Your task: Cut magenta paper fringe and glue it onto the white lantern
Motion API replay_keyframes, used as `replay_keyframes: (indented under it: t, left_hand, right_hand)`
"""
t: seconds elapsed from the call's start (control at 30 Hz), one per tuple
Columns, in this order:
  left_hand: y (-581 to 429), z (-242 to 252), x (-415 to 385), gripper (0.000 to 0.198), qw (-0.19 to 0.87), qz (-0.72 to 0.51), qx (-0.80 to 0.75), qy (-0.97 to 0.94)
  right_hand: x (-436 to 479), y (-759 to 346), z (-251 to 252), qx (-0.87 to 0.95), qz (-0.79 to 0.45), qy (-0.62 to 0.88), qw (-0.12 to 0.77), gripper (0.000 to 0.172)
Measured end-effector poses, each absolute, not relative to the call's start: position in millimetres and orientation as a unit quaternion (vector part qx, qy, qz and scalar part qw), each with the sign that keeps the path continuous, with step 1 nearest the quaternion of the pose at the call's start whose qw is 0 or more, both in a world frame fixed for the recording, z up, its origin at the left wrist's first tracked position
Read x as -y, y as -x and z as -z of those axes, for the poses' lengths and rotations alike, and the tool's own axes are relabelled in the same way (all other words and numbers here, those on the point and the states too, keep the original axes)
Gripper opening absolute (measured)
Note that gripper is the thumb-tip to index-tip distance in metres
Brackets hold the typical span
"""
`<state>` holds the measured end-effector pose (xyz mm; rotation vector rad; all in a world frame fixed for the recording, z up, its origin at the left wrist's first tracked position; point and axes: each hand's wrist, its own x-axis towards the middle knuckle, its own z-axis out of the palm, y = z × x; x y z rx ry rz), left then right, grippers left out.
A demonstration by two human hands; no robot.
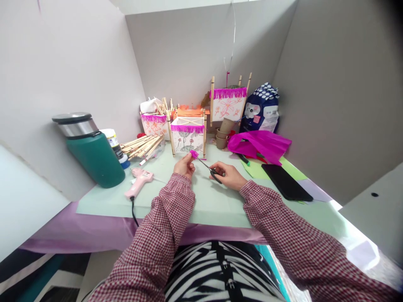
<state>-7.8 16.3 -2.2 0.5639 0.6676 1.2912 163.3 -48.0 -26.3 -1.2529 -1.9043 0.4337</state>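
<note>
Between the thumb and fingers of my left hand [185,167] is a small piece of magenta crepe paper [194,154]. My right hand [231,176] grips a pair of scissors [215,175] by the dark handles, and their blades reach left to the magenta paper. A thin magenta strip [201,159] shows by the blades. Just behind my hands stands a paper lantern [189,140] with stick corner posts, drawn flowers and a magenta fringe along its top.
On the left are a green bottle [96,159], a pink glue gun [140,182] and a bundle of sticks [143,147]. To the right lie magenta paper [261,142] and a black phone [286,182]. Another fringed lantern [228,107] stands behind, near brown cups [222,140] and a blue bag [261,111].
</note>
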Motion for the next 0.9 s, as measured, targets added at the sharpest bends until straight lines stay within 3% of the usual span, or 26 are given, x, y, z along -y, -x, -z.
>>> replay_keyframes:
  t: [0.9]
  left_hand:
    - [5.5,5.1,-16.3,0.004,0.714,-0.561,-0.312,-0.28]
  right_hand:
    - [49.3,-161.4,24.5,0.753,-0.148,0.508,0.391,0.023]
